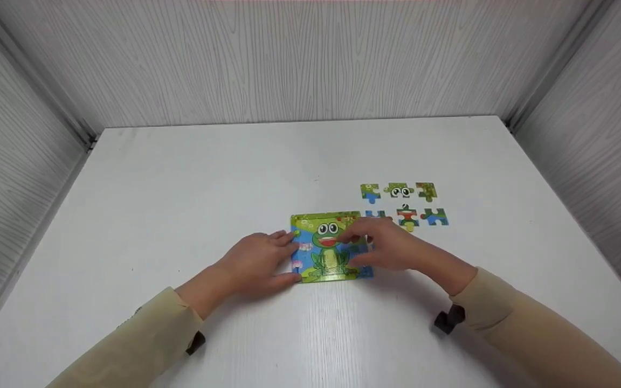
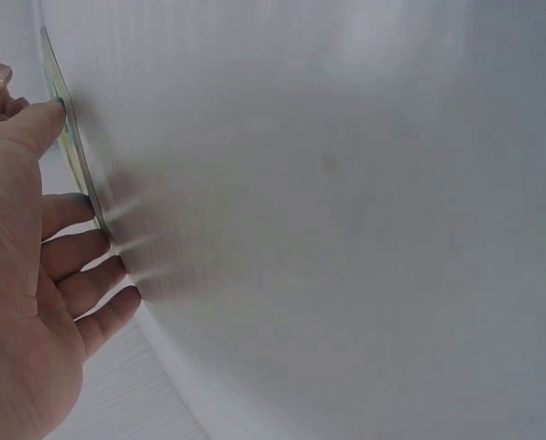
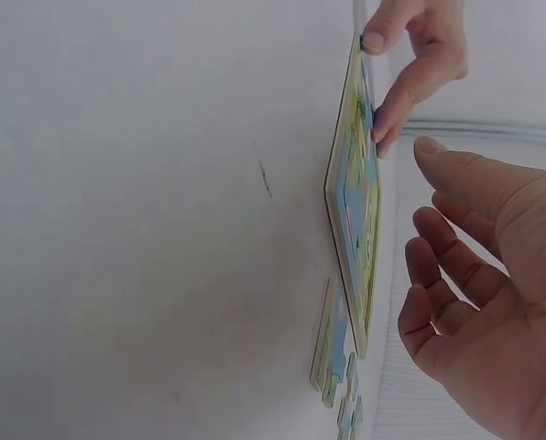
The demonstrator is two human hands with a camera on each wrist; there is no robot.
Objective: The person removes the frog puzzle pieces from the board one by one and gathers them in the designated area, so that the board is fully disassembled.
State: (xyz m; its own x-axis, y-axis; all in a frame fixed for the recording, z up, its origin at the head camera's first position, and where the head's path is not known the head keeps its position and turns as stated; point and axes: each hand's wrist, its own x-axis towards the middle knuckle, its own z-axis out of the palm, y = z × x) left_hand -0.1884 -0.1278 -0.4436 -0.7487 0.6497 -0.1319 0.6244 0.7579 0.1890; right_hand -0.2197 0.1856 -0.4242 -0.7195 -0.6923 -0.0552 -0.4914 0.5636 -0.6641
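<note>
A flat square puzzle board (image 1: pixel 330 261) with a printed green frog lies on the white table in the head view. My left hand (image 1: pixel 259 264) rests at its left edge, fingers extended, with the thumb by the near corner. The left wrist view shows these fingertips touching the edge of the board. Over the board's right side hovers my right hand (image 1: pixel 397 245), its fingers loosely bent. The right wrist view shows nothing between the right hand's fingers (image 3: pixel 438 225). Part of the board's right side is hidden by that hand.
Loose jigsaw pieces lie in rows behind and right of the board, among them one with eyes (image 1: pixel 399 191), one with a red mouth (image 1: pixel 407 216) and a blue-green one (image 1: pixel 435 217). My right hand hides some. Pale wood-grain panels (image 1: pixel 289 59) enclose the table's back and sides.
</note>
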